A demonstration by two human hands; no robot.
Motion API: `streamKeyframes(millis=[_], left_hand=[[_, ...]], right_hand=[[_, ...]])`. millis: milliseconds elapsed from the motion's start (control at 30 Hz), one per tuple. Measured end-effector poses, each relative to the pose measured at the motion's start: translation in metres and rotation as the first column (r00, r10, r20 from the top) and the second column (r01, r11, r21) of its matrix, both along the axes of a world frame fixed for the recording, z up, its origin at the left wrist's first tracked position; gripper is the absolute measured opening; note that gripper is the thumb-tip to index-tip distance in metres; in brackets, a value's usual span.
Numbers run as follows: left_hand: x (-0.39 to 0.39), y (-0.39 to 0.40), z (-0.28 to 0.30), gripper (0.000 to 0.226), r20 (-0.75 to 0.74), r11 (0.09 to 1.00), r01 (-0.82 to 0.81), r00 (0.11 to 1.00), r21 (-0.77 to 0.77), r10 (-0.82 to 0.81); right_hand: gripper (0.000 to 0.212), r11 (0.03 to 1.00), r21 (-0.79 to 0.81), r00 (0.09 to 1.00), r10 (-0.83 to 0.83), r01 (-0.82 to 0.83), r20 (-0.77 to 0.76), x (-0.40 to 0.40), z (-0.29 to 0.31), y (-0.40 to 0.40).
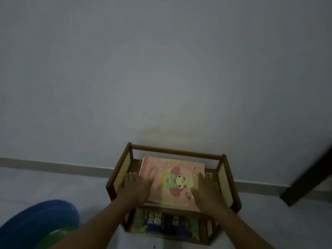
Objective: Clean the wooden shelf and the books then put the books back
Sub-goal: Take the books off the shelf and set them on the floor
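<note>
— Two hands are on a book. Do you see them?

— Yes. The left hand [136, 187] lies flat on the pink book [172, 178], fingers straight, at the book's 8 o'clock corner. The right hand [206, 190] lies flat too, fingers straight, at the book's 4 o'clock side. They press on it; no fingers curl round it.

— Where is the pink book?

— It lies flat on the top level of the wooden shelf [177, 151]. It has a cartoon animal with red ears on it.

— Are there more books?

— Yes, the lower books [167, 224] sit on the level under it, at 6 o'clock from the pink one. They look dark green and blue, but blurry.

— What is the room like?

— It is dim. The shelf stands on a pale floor [53, 186], close against a gray-blue wall [161, 69]. A gray strip [53, 166] runs along the bottom of the wall. A blue tub [32, 223] sits at 8 o'clock from the shelf. A dark post [309, 178] leans in at 3 o'clock.
</note>
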State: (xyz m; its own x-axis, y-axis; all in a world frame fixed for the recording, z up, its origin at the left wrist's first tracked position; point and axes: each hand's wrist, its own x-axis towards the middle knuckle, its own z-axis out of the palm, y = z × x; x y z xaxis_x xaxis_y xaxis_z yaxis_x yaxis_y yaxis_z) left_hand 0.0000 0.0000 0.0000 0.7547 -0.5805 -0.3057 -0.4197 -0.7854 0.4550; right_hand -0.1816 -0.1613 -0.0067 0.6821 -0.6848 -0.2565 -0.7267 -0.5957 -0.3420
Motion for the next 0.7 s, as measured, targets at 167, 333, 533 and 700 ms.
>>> streamKeyframes(millis=[167, 333, 533, 700], left_hand=[[0.001, 0.0, -0.062, 0.096, 0.043, 0.999, -0.009, 0.999, 0.053, 0.007], [0.005, -0.003, -0.075, 0.087, 0.096, 0.998, -0.031, 0.995, -0.059, 0.036], [0.014, -0.017, -0.055, 0.022, 0.049, 0.986, -0.116, 0.991, -0.117, 0.123], [0.02, -0.01, -0.051, 0.015, -0.325, 0.91, -0.319, 0.918, -0.266, 0.227]], right_hand=[[0.068, 0.995, -0.094, 0.999, -0.031, 0.033, 0.019, 0.008, -0.053, 0.008], [0.066, 0.985, -0.081, 0.987, -0.149, 0.154, 0.065, 0.014, -0.063, 0.009], [0.066, 0.922, 0.06, 0.896, -0.386, 0.382, 0.221, 0.027, -0.056, -0.002], [0.044, 0.722, 0.504, 0.646, -0.674, 0.473, 0.359, 0.027, -0.047, -0.012]])
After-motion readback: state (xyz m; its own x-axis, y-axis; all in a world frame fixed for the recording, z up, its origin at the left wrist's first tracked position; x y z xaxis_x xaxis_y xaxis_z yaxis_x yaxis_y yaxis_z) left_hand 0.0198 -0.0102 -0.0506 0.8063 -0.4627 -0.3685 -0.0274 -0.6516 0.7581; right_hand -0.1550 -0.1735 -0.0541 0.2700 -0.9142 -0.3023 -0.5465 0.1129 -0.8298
